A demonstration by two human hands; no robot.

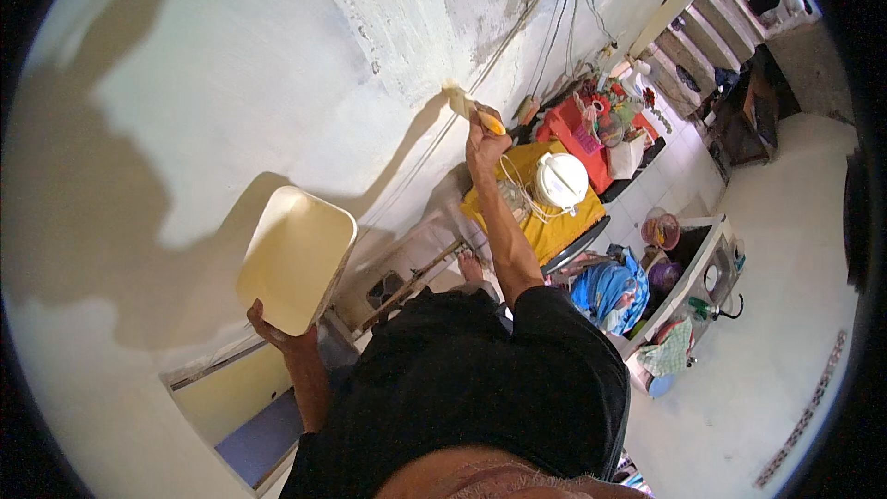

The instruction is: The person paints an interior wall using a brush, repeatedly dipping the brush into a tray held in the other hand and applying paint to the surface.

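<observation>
My left hand (pixel 283 334) grips the lower edge of a cream rectangular plastic tub (pixel 296 256), tilted so that its inside faces me. The tub's inside looks pale yellow, and I cannot tell how much it holds. In my right hand (pixel 487 138) is a paintbrush (pixel 460 100) with a yellow-orange handle. Its bristle end meets the white wall (pixel 263 83) just below a rough patch of bare, flaking plaster (pixel 429 21). A thin cable (pixel 509 41) runs along the wall right by the brush.
A white rice cooker (pixel 561 180) and its cord sit on a yellow cloth (pixel 554 235) right of my forearm. Beyond are a red cloth (pixel 565 118) with flowers, and concrete stairs (pixel 714 28). A sink counter (pixel 693 277) stands at right. A wooden ladder-like frame (pixel 409 284) leans below.
</observation>
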